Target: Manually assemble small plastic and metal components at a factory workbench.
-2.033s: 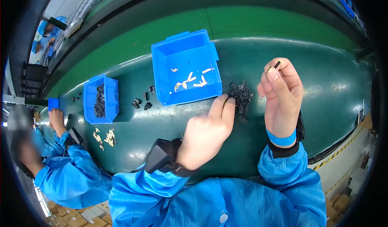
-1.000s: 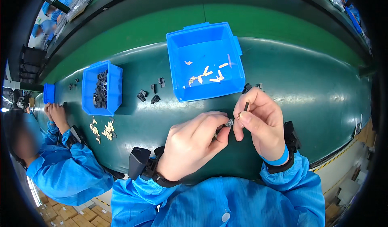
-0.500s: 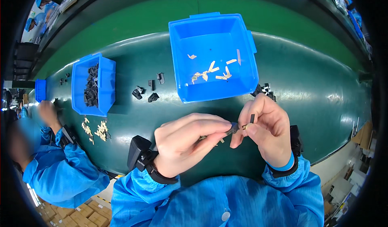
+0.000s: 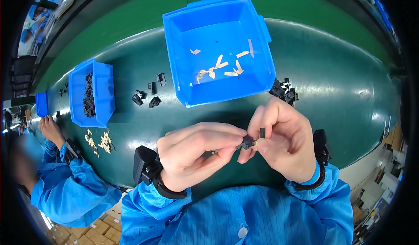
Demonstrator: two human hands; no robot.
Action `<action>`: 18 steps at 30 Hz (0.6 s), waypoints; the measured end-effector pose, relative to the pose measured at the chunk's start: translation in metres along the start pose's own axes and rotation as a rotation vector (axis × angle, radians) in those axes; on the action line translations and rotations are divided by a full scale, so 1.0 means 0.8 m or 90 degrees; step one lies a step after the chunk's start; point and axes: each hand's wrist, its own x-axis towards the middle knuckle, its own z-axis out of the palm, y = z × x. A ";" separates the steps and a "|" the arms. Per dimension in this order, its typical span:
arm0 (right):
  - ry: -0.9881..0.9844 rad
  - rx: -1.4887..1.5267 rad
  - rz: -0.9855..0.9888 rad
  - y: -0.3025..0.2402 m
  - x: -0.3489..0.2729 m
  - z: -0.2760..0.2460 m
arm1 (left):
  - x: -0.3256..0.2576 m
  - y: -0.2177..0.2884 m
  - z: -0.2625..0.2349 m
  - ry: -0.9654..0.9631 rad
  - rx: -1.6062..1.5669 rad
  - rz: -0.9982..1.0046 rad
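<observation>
My left hand is closed, its thumb and fingertips pinching a small black plastic part in front of my chest. Part of another small piece shows under its fingers, too hidden to name. Close against it on the right, my right hand is closed in a pinch on a small dark strip. A bit of pale material shows at its thumb tip, beside the black part. Whether the strip touches the black part I cannot tell.
Beyond my hands stands a blue bin with pale paper scraps inside. Black parts lie at its right, several more at its left. Farther left are a blue bin of black parts, pale scraps and a co-worker's hand.
My hands have drawn closer, bringing the black part up to the right thumb tip. The black part has turned. The view has shifted, so the bins appear farther left.
</observation>
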 end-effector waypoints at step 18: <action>-0.016 -0.042 -0.011 0.005 -0.001 -0.003 | 0.000 -0.002 0.000 0.003 0.012 0.025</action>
